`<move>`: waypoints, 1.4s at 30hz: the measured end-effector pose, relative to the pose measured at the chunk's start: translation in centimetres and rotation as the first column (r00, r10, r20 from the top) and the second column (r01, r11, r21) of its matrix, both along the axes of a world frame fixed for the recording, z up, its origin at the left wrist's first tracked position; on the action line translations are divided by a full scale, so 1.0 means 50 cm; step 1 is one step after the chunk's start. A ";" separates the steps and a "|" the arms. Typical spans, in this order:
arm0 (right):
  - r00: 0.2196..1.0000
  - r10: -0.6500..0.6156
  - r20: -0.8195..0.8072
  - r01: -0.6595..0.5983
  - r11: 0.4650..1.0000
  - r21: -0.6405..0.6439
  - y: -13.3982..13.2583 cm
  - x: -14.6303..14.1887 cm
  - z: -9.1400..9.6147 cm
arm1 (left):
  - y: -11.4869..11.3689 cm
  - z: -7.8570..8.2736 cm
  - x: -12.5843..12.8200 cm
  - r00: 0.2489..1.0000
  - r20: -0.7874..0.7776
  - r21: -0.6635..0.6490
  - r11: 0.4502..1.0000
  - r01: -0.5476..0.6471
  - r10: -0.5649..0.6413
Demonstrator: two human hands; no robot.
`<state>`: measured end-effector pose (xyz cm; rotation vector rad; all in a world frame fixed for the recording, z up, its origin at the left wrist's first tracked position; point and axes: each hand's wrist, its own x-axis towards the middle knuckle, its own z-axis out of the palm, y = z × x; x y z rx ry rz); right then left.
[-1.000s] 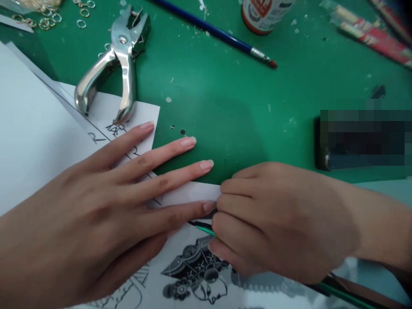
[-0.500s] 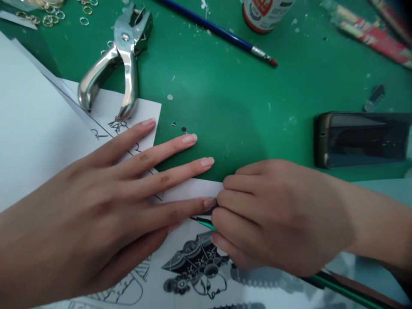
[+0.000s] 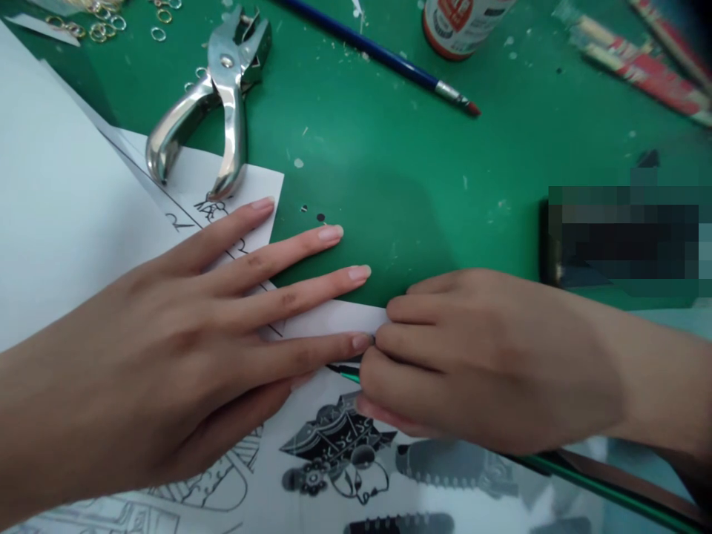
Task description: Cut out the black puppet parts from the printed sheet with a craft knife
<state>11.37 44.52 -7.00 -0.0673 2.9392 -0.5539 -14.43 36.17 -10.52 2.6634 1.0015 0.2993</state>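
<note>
Right hand (image 3: pixel 472 356) edges up the frame with its slim green tool (image 3: pixel 350 377)

It grips the tool in curled fingers, tip at the printed sheet (image 3: pixel 328 500), lower centre. Left hand (image 3: pixel 205 341) lies spread open across papers (image 3: pixel 67 200). Top, right of centre: a jar (image 3: pixel 464 22), contents hidden; upper right, a clear packet (image 3: pixel 645 70) holding wooden sticks (image 3: pixel 604 58).

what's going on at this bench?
A person is working with both hands over printed paper. The left hand lies spread over the sheets. The right hand is closed around a slim green tool, its dark tip close beside the left hand; whether it touches the paper is hard to tell. A metal hole punch and a blue paintbrush lie unheld farther off.
</note>
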 end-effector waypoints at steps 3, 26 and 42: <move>1.000 -0.019 -0.008 0.019 1.000 -0.011 0.002 -0.001 0.000 | 0.000 0.000 0.001 1.000 0.012 -0.004 1.000 0.001 -0.001; 0.999 -0.045 -0.024 0.042 0.992 -0.121 0.005 0.006 -0.004 | -0.002 0.001 0.002 0.999 0.019 -0.005 1.000 -0.029 0.029; 0.998 -0.050 -0.032 0.046 0.992 -0.116 0.003 0.010 -0.004 | -0.003 0.001 0.000 1.000 0.017 -0.018 1.000 -0.021 0.021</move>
